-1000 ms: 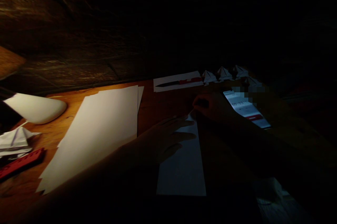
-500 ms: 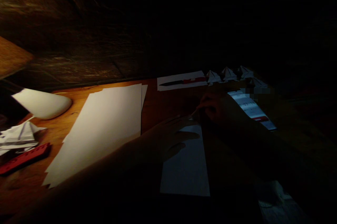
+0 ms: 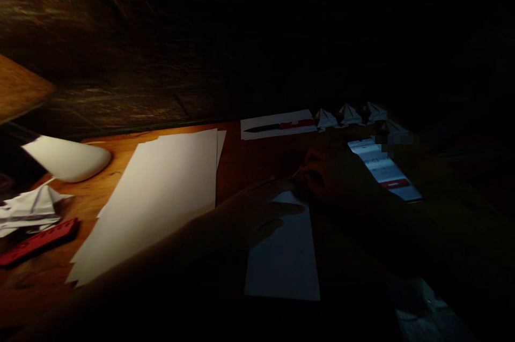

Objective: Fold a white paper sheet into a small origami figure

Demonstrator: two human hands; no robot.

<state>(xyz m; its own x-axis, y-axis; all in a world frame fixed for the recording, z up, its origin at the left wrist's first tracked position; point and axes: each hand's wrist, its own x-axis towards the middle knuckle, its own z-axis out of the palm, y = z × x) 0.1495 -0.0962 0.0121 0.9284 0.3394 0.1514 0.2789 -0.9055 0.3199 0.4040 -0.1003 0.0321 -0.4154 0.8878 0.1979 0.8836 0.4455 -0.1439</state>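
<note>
In deep shadow, a narrow white sheet of paper lies on the wooden table in front of me. My left hand rests flat across its upper part, fingers stretched out and apart. At the sheet's far end, my right hand has its fingers closed in a pinch on a small pale bit that looks like the paper's corner or edge. The two hands nearly meet there. Darkness hides the fingertips of the right hand and most of that far edge.
Left of my hands lies a stack of white paper. Behind are a red-handled knife on folded paper and several folded paper shapes. A lit phone lies right. Far left are a lamp base, crumpled paper and a red ruler-like piece.
My right hand has shifted slightly down, its fingers curled closer to the left hand, and more of the phone screen shows. The left hand stays in place on the sheet.
</note>
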